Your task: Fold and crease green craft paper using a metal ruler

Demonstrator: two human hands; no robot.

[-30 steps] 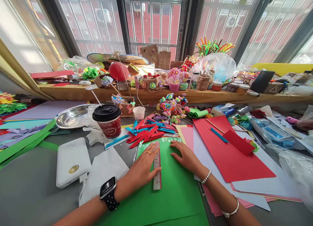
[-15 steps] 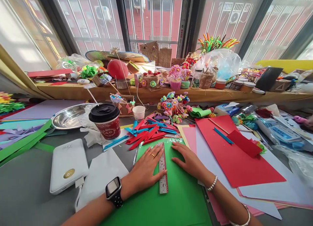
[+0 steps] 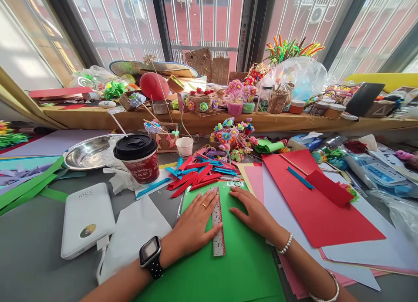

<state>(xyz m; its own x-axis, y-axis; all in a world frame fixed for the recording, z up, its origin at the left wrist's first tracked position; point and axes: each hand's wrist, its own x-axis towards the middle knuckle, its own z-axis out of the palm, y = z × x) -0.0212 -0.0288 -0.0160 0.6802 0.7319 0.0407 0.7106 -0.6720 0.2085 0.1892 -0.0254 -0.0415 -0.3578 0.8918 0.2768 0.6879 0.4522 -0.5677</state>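
Note:
A sheet of green paper (image 3: pixel 228 276) lies in front of me, its far end near the folded strips. On it a clear ruler with a red edge (image 3: pixel 219 245) points away from me. My left hand (image 3: pixel 197 219) is spread flat, with fingertips and thumb resting on the ruler and the palm over the paper. To the right of the ruler, my right hand (image 3: pixel 253 212) lies on the green paper with fingers apart, holding nothing. Just beyond both hands is a heap of folded red and blue paper strips (image 3: pixel 200 173).
To the left stand a lidded paper cup (image 3: pixel 140 162) and a white power bank (image 3: pixel 88 221) with a cable. Red card (image 3: pixel 339 219) and other sheets spread to the right. A small white cup (image 3: pixel 184 147) and pipe-cleaner flowers (image 3: pixel 233 136) stand behind, below a crowded windowsill (image 3: pixel 130 119).
Both hands and the ruler keep practically the same place on the green paper. The camera view has shifted slightly.

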